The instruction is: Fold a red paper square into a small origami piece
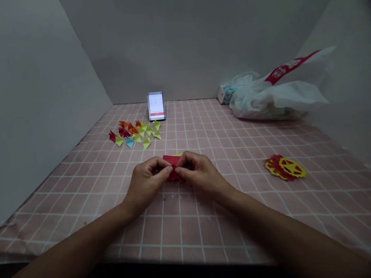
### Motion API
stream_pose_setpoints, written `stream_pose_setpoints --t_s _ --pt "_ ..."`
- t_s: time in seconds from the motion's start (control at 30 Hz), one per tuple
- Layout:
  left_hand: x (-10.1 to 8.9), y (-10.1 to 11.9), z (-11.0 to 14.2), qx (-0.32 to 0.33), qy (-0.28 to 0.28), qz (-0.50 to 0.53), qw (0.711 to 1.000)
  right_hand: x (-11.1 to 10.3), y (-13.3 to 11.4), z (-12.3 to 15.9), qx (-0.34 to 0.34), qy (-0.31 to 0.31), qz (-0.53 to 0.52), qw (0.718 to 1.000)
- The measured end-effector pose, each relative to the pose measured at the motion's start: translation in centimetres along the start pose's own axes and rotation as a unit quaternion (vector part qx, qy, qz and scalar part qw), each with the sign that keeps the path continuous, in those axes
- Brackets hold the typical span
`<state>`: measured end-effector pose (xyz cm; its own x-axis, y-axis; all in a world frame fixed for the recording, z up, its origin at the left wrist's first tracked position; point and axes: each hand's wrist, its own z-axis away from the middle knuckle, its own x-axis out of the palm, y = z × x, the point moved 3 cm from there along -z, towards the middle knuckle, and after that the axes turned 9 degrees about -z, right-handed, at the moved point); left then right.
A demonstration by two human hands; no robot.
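A small piece of red paper (171,159) is pinched between my two hands over the middle of the table. My left hand (148,176) grips its left side with thumb and forefinger. From the other side my right hand (199,169) pinches it, the two thumbs almost meeting. Part of the paper is covered by my fingers, so its exact fold cannot be made out. Just behind it, a strip of yellow paper (178,155) shows, partly hidden by the right hand.
Several small folded paper figures (134,133) in red, orange, yellow and blue lie at the back left. A phone (156,106) stands upright behind them. Red and yellow paper cutouts (285,167) lie to the right. A white plastic bag (267,100) and a small box (223,95) sit back right.
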<state>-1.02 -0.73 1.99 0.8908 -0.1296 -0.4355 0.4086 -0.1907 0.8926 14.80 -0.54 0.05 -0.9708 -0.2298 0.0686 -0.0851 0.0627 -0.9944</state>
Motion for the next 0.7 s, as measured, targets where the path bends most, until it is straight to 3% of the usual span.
stream_pose_setpoints --t_s 0.27,0.53,0.7 --pt "0.07 -0.11 -0.06 0.007 0.001 -0.005 1.0 -0.05 0.31 -0.13 0.009 0.007 0.004 1.0" --pt "0.2 -0.27 -0.21 -0.016 -0.033 0.009 0.999 0.04 0.28 -0.01 -0.014 0.009 0.037 0.999" --pt "0.17 -0.98 -0.48 -0.08 -0.038 0.091 0.992 0.14 0.1 0.16 0.015 -0.011 -0.022 1.0"
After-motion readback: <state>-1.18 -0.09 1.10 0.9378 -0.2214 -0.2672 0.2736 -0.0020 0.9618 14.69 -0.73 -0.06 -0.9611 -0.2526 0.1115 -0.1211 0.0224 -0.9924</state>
